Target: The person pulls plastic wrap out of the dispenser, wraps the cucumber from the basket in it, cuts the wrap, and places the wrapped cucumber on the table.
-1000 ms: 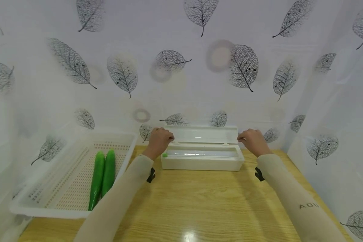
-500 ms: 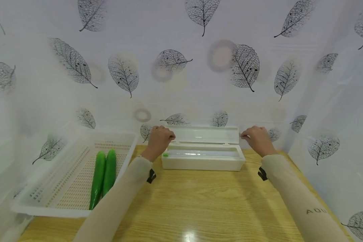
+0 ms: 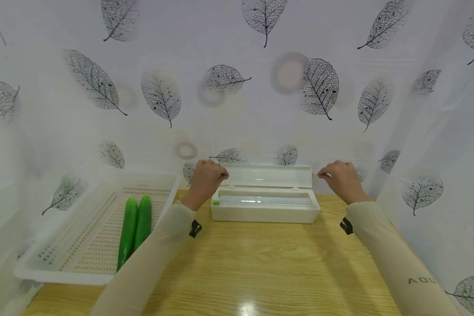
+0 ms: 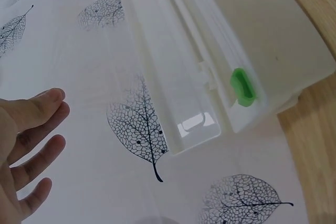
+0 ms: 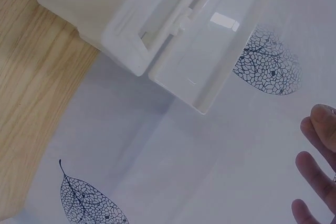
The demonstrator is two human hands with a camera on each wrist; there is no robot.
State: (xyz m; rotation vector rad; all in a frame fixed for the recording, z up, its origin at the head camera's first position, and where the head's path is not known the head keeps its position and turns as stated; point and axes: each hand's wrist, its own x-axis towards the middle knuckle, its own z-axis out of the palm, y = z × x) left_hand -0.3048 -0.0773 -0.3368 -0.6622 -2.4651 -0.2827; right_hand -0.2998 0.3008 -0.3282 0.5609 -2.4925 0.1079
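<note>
A long white cling film dispenser (image 3: 264,214) lies on the table, its clear-windowed lid (image 3: 265,175) raised at the back. At its left end sits a green slide cutter (image 4: 242,87). My left hand (image 3: 205,177) is raised by the left end of the lid, thumb and forefinger pinched together. A faint, nearly invisible sheet of cling film (image 4: 97,59) spans from these fingertips toward the lid. My right hand (image 3: 341,177) mirrors it just off the lid's right end, also pinching the film with thumb and forefinger. The other fingers of both hands are spread loosely.
To the left, a white perforated plastic basket (image 3: 77,277) holds two green cucumbers (image 3: 128,232) side by side. A leaf-printed white curtain (image 3: 237,105) hangs behind and at the sides of the wood-grain table (image 3: 260,263).
My right hand has shifted right and slightly up, away from the lid's end. The left hand has risen a little. Dispenser, basket and cucumbers stay put.
</note>
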